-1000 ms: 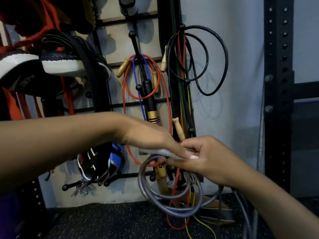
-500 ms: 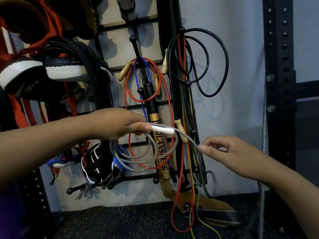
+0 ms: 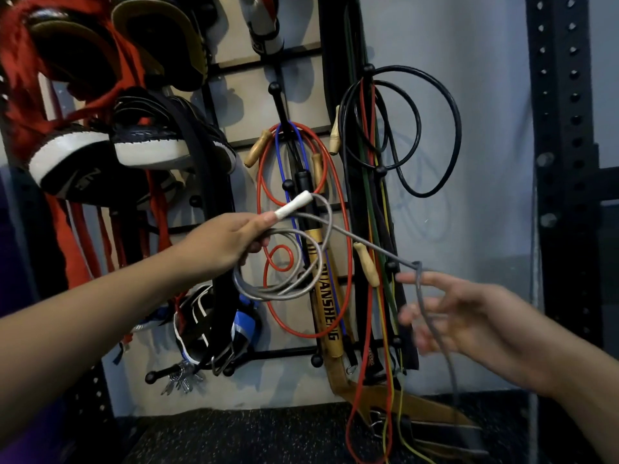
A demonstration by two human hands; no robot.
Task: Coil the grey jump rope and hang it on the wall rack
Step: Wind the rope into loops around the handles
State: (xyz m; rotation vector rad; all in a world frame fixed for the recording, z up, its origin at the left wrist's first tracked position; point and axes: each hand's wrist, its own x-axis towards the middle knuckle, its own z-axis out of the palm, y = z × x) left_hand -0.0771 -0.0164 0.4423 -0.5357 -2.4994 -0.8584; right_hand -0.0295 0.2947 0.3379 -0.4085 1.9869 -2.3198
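Coiling is in progress; nothing is hung yet. The left hand (image 3: 227, 239) is clamped on the white handle and gathered loops of the grey plastic-coated jump rope (image 3: 284, 262), the loops dangling just below the fist in front of the black wire wall rack (image 3: 278, 105).

From the coil, one free strand runs down and to the right, its long axis slanting toward the right hand (image 3: 469, 316). There it bends over the spread, blurred fingers (image 3: 432, 277) and drops toward the floor. The right hand is apart, not gripping; the strand merely drapes on it. The right hand is the nearer to the uncoiled remainder, so the next loop depends on it.

Compared with half a second ago, the left hand sits higher with the handle angled upward, and the right hand's pinch has opened.
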